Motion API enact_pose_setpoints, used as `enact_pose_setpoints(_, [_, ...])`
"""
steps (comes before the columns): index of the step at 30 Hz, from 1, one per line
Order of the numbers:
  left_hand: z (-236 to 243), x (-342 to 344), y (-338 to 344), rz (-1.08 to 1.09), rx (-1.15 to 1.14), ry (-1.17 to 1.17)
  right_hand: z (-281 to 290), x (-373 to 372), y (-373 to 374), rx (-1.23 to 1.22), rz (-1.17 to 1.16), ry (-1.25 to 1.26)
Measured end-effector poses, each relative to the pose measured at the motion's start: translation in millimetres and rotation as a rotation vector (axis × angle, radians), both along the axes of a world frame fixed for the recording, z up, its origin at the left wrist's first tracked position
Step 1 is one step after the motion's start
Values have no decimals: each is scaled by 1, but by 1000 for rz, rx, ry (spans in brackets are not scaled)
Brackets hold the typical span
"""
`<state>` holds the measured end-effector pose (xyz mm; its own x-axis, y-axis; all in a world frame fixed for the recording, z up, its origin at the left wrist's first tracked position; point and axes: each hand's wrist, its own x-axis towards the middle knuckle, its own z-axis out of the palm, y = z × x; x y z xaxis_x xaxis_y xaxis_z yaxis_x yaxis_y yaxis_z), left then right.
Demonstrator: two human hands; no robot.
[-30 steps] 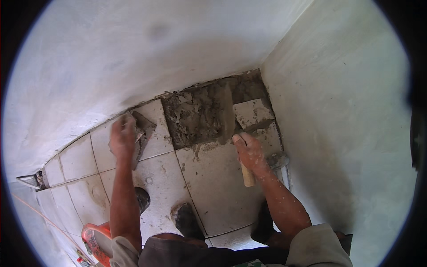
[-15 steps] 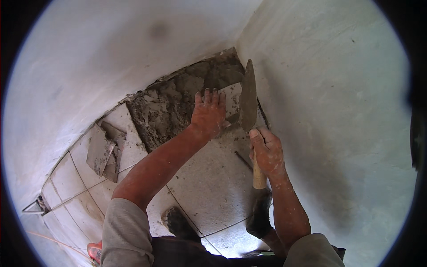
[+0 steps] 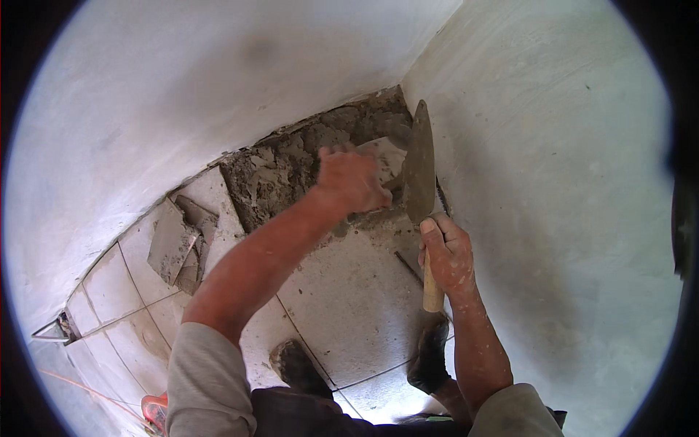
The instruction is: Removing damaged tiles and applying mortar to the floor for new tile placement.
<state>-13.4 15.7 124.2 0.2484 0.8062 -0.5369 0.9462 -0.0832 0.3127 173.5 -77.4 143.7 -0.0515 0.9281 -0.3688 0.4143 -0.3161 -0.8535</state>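
Observation:
My left hand is blurred by motion over a pale cut tile piece lying in the mortar bed near the corner. Its fingers reach over the far side and the thumb comes down at the near side, gripping the piece, though part of that hold is hidden under the palm. My right hand is closed around the wooden handle of a pointed trowel. The blade stands up beside the right wall, pointing away from me, and hides part of the corner. Rough grey mortar spreads left of my left hand.
Laid floor tiles run under my feet and to the left. Broken tile pieces are stacked on them. White walls meet at the far corner. My dark shoes stand close by; a red object sits lower left.
My left hand has gone from lying flat to curling around the tile piece, which has shifted slightly left. The trowel stays upright in my right hand. The whole view has shifted a little.

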Motion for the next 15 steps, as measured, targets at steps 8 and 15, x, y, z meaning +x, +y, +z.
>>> enact_pose_setpoints(8, [-15,-118,-76,1075,-421,-1278,-7,-15,-20,147,232,86])
enact_pose_setpoints(15, [3,-123,-118,1147,-462,-1569,8,-73,-26,366,596,42])
